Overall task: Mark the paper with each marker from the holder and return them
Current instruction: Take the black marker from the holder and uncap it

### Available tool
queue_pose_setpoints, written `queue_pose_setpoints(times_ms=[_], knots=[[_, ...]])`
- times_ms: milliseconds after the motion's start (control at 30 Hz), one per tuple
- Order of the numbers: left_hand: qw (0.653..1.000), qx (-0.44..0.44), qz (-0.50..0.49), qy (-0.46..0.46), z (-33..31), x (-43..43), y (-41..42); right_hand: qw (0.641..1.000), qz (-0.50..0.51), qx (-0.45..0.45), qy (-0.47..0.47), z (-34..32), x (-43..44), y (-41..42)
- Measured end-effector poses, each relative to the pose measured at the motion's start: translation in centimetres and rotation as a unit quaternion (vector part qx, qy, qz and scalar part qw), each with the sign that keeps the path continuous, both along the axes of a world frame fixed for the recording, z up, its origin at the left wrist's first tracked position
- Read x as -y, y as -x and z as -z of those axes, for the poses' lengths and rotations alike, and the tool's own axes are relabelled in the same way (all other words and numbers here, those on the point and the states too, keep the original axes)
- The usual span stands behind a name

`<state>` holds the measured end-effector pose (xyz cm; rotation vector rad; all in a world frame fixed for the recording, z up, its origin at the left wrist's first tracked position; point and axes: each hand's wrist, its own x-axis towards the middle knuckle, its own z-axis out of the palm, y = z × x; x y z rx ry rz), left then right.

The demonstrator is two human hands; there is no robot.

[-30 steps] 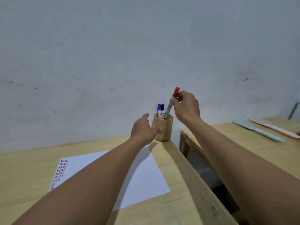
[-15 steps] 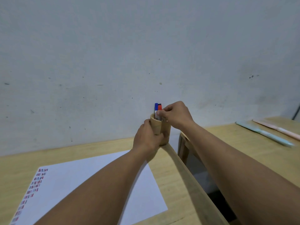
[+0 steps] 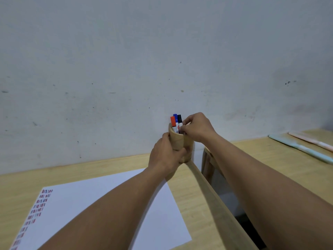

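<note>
A round wooden holder [image 3: 177, 140] stands at the back right corner of the wooden table [image 3: 90, 173], near the wall. My left hand [image 3: 166, 156] is wrapped around its side. Three markers stick up out of it: a red-capped marker [image 3: 173, 121], a blue-capped marker [image 3: 175, 117] and a black-capped marker [image 3: 179, 120]. My right hand [image 3: 197, 128] is at the holder's rim, its fingertips pinching the black-capped marker just below the cap. A white paper [image 3: 100, 204] lies on the table with rows of small red, blue and black marks [image 3: 36, 208] down its left edge.
A grey wall rises right behind the table. A gap separates this table from a second wooden table [image 3: 270, 159] on the right, where a light blue pen [image 3: 302, 149] and a pink pen [image 3: 311, 140] lie.
The red-capped marker went from my raised right hand down into the holder. My left hand closed around the holder. My right fingers shifted from the red marker to the black-capped one.
</note>
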<state>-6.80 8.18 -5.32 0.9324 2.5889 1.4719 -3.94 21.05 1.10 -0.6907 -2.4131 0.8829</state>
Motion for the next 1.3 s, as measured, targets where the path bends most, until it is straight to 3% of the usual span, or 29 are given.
queue_pose_setpoints(times_ms=[300, 567, 733, 900, 1133, 1233, 1300], knots=[[1.0, 0.02, -0.009, 0.004, 0.0, 0.5, -0.3, 0.992, 0.021, -0.12, 0.023, -1.3, 0.9, -1.1], [0.999, 0.013, -0.049, -0.012, -3.1, 5.8, -0.5, 0.983, -0.016, -0.184, -0.018, -5.2, 5.2, -3.3], [0.989, 0.003, -0.108, -0.1, -6.7, 10.9, -1.0, 0.983, -0.082, -0.159, -0.032, -5.8, 10.0, -4.9], [0.969, 0.07, -0.112, -0.209, -9.5, 16.1, -2.0, 0.987, -0.117, -0.106, -0.031, -5.0, 14.6, -6.0], [0.977, 0.047, -0.047, -0.201, -10.6, 21.5, -3.5, 0.972, -0.134, -0.048, -0.185, -4.1, 20.3, -6.8], [0.977, 0.033, -0.064, -0.2, -10.5, 23.2, -3.7, 0.972, -0.135, -0.066, -0.178, -3.7, 22.3, -6.9], [0.974, 0.033, -0.087, -0.209, -10.4, 24.2, -3.6, 0.98, -0.115, -0.107, -0.121, -3.4, 23.6, -7.2]])
